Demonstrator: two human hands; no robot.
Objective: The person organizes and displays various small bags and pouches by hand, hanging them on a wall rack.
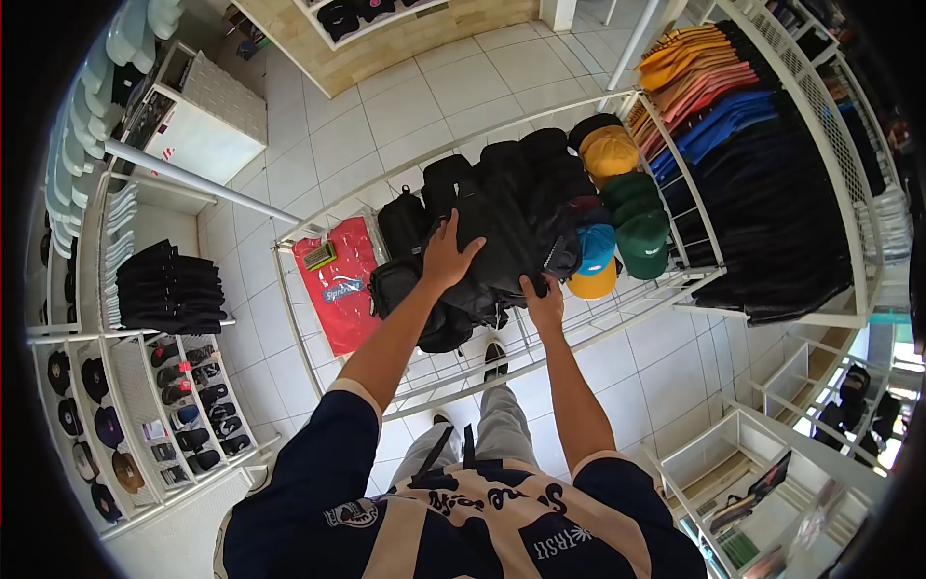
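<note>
A dark, flat-looking black bag (494, 230) lies on top of a pile of black bags on a white wire rack. My left hand (449, 259) rests on its left side with the fingers spread. At its near right corner, my right hand (543, 301) grips the edge, fingers partly hidden beneath. Left of the pile, a red shirt in clear plastic (340, 314) carries a small yellow-and-black packet (319, 256). To the right sit blue (595, 248), green (640, 236) and yellow caps (610, 152).
The white wire rack (405, 396) stands at waist height before me. Hanging shirts (752, 164) fill a rail at right. On the left are folded black shirts (169, 289) and a shelf of caps and sandals (125, 425). White floor tiles (424, 96) show beyond.
</note>
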